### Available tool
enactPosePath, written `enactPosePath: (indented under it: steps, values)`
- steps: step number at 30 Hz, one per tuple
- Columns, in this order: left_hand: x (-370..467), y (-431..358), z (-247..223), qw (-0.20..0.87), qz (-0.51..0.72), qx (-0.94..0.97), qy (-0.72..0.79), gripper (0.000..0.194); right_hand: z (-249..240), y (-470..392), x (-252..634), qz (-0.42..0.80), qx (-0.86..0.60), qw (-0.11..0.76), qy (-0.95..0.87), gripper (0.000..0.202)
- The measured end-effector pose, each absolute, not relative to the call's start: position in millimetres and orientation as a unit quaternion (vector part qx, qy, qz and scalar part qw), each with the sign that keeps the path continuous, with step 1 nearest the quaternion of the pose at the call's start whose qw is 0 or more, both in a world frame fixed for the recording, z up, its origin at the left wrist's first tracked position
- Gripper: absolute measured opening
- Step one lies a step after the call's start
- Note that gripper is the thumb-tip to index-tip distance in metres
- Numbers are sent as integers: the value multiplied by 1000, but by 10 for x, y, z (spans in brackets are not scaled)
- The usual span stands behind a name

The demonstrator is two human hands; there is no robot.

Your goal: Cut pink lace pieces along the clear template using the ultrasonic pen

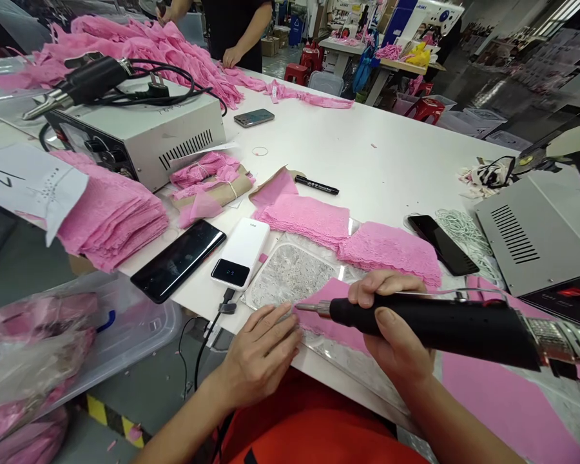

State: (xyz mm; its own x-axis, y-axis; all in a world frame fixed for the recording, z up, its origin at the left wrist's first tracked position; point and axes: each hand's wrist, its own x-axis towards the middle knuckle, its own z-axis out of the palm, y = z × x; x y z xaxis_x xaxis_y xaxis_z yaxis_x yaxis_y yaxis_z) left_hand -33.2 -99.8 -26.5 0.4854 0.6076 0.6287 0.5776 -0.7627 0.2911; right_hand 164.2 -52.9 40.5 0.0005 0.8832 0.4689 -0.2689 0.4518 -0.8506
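Observation:
My right hand [401, 328] is wrapped round a black handheld ultrasonic welder [435, 325] with a cable at its back end. Its metal tip points left over a pink fabric piece [336, 293] on a grey-patterned, plastic-covered pad [290, 274]. My left hand [265, 351] lies flat at the pad's front edge, fingers stretched out close to the tip. Whether those fingers press on the fabric's edge is hard to see. Just behind the pad are two stacks of pink lace pieces, a left lace stack [307, 218] and a right lace stack [391, 250].
Around the pad lie a white power bank [241, 253], a black phone [178, 260] and a marker [317, 185]. Control boxes stand left [140, 125] and right [541, 225]. A tall pink pile [125, 48] is at the back, beside another person [236, 32]. A plastic bin [135, 328] sits below, left.

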Motion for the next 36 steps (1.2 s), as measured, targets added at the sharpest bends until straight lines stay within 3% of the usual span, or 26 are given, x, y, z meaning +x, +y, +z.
enactPosePath:
  steps: [8, 13, 24, 29, 36]
  values:
    - [-346, -995, -268, 21, 373, 863, 340, 27, 382, -524, 1620, 430, -286, 656, -550, 8]
    - [-330, -1008, -211, 8, 386, 864, 322, 29, 518, -515, 1783, 415, -283, 708, -496, 11]
    - [615, -764, -21, -1, 405, 895, 188, 27, 745, -1016, 3388, 169, -396, 818, -382, 11]
    - [1293, -783, 18, 13, 366, 917, 159, 17, 566, -1213, 3781, 173, -406, 827, -348, 12]
    - [1688, -824, -54, 9, 299, 941, 157, 20, 429, -1070, 3767, 228, -386, 824, -347, 12]
